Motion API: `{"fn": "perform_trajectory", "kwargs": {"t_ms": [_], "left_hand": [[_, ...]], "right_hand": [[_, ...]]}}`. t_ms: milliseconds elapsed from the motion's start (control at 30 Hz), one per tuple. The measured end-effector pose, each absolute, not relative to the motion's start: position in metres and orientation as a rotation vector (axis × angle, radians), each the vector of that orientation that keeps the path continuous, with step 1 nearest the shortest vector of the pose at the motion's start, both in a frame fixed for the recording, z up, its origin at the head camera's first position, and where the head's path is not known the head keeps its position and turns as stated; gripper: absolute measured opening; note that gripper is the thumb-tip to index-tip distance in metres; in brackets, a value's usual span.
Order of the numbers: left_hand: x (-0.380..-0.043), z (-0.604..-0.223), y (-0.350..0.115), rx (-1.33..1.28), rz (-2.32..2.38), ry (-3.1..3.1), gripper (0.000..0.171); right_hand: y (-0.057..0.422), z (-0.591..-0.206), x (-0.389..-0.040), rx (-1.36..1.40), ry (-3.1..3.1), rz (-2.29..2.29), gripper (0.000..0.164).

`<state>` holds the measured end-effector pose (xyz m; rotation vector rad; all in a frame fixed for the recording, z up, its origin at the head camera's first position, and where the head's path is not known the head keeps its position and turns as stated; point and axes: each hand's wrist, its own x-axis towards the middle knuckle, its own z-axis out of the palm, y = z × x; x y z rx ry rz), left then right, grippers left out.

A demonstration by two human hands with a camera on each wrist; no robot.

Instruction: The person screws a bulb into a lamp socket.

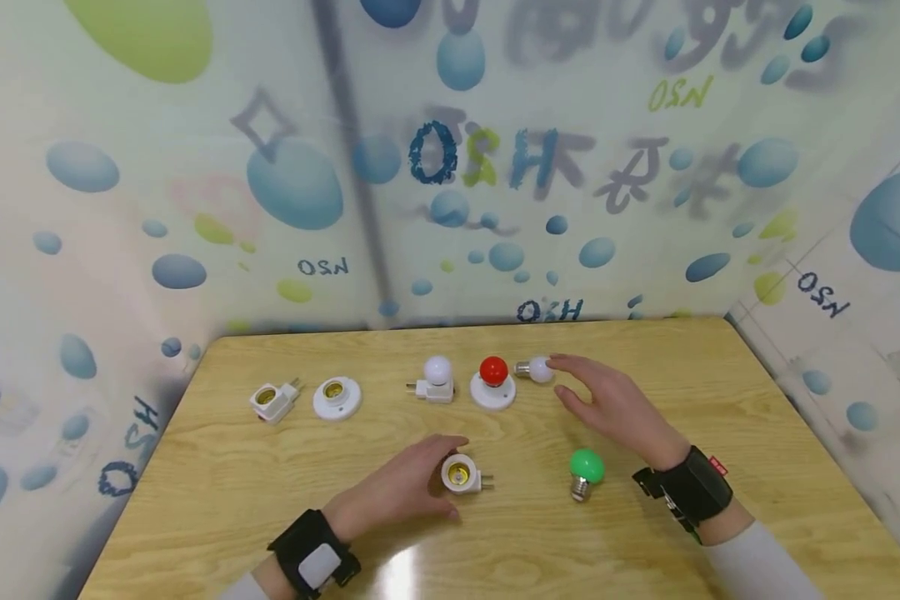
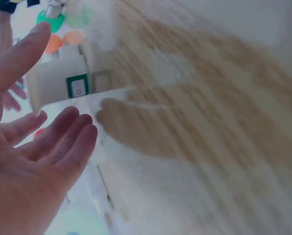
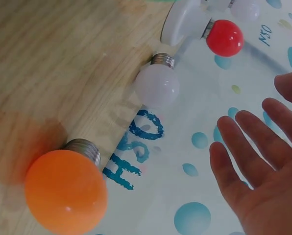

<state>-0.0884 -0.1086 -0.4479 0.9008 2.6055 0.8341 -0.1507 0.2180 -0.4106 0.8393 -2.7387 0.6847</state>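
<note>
Right of centre, the white bulb [image 1: 542,370] is probably light, fragile, best held by its base [image 1: 522,368], with left hand [image 1: 408,483] and right hand [image 1: 617,402] empty, uncurled.

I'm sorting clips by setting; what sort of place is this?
Probably an indoor tabletop workspace, perhaps arranged for a demonstration: a wood-grain table, a bubble-printed backdrop rising behind it, and a green bulb lying on the wood, apart from any socket.

We see a pale backdrop [image 1: 630,275], printed with blue and green drops [image 1: 295,187] and lettering [image 1: 482,156], rising behind the far edge of the wood-grain table [image 1: 217,483]. The same pattern runs beyond its left and right edges, and we catch a bright glare [image 1: 399,573] toward the near edge.
</note>
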Motion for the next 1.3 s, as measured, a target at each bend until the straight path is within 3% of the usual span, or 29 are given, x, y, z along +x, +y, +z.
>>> {"fn": "perform_trajectory", "kwargs": {"t_ms": [300, 600, 933, 1300], "left_hand": [[-0.080, -0.447, -0.138, 0.846, 0.839, 2.698, 0.067], [-0.077, -0.450, -0.157, 0.796, 0.869, 2.800, 0.053], [-0.075, -0.451, -0.164, 0.679, 0.955, 2.850, 0.054], [-0.075, -0.453, -0.163, 0.662, 0.974, 2.856, 0.054]], "right_hand": [[0.204, -0.424, -0.194, 0.820, -2.866, 0.551, 0.042], [0.195, -0.438, -0.210, 0.789, -3.035, 0.514, 0.047], [0.195, -0.450, -0.213, 0.804, -3.094, 0.478, 0.050], [0.206, -0.427, -0.194, 0.602, -3.024, 0.750, 0.056]]}}
